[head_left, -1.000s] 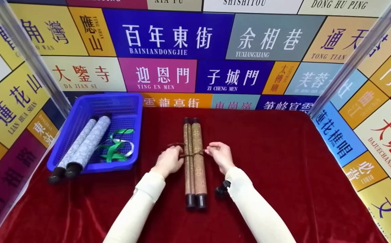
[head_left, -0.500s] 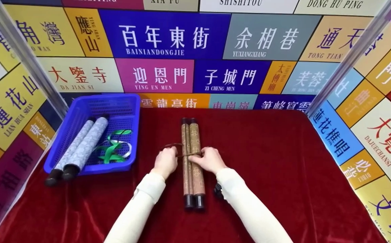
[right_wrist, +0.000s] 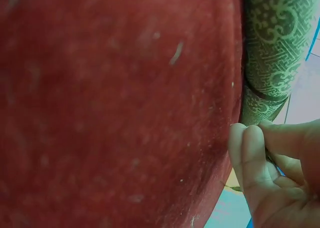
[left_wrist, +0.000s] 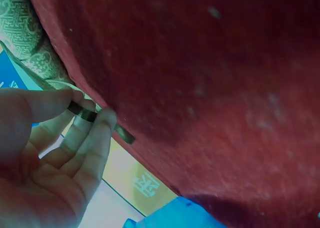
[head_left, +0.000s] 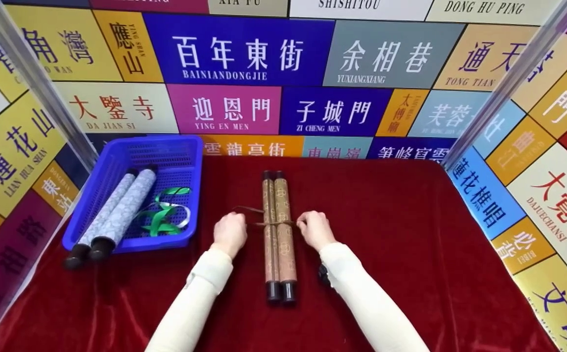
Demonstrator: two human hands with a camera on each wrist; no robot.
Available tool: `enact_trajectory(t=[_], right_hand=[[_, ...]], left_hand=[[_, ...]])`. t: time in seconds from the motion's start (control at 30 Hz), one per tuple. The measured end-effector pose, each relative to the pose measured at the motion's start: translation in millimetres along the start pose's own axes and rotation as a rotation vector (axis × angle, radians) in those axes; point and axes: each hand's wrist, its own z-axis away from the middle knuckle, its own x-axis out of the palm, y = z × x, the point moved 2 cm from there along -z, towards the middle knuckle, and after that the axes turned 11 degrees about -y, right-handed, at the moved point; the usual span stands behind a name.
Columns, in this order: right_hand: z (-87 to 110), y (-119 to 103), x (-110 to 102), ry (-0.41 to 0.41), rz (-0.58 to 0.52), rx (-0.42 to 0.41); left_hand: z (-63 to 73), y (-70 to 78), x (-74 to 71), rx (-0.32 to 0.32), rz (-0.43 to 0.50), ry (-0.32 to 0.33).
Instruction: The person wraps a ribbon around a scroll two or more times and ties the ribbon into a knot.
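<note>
A brown patterned scroll (head_left: 285,249), rolled from both ends with dark roller knobs, lies lengthwise on the red cloth. A thin brown ribbon (head_left: 283,223) crosses its middle. To the scroll's left, my left hand (head_left: 230,232) pinches one part of the ribbon (left_wrist: 82,112) between thumb and fingers; a loose end sticks out past the fingertips. On the other side, my right hand (head_left: 315,229) pinches the ribbon close to the scroll's edge. In the right wrist view, the thumb and fingertips meet beside the scroll (right_wrist: 275,33), mostly hiding the ribbon there.
A blue plastic basket (head_left: 193,181) stands at the left back. In it lie a light-blue patterned scroll (head_left: 129,210), its dark knobs jutting over the front rim, and a green ribbon (head_left: 161,227). Panels with printed signs (head_left: 239,54) rise behind and beside the red-covered table (head_left: 386,210).
My right hand came over the scroll to the ribbon, then drew back to its right side. My left hand has moved left, away from the scroll, drawing the ribbon out.
</note>
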Motion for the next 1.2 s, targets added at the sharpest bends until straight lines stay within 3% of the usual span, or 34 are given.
enact_trajectory(t=[0.23, 0.47, 0.7, 0.87, 1.0, 1.1, 1.2], right_hand=[[0.2, -1, -6, 0.063, 0.027, -0.025], [3.1, -1, -7, 0.073, 0.016, -0.056], [3.6, 4, -8, 0.105, -0.013, -0.014], [4.6, 5, -8, 0.128, 0.087, -0.010], [6.2, 2, -8, 0.086, 0.140, -0.011], [7.3, -3, -9, 0.057, 0.135, 0.005], [7.8, -11, -9, 0.092, 0.098, 0.003]], left_hand=[[-0.2, -6.5, -6.1, -0.144, -0.053, -0.033], [-0.9, -7.0, -9.1, -0.205, -0.058, -0.089], [0.2, -6.7, -12.3, -0.199, -0.055, -0.084], [0.2, -7.5, -9.5, -0.189, -0.059, -0.100], [0.3, -8.6, -8.1, -0.173, -0.080, -0.114], [1.7, -9.8, -7.5, -0.166, -0.079, -0.118], [3.5, -11.1, -7.0, -0.161, -0.068, -0.121]])
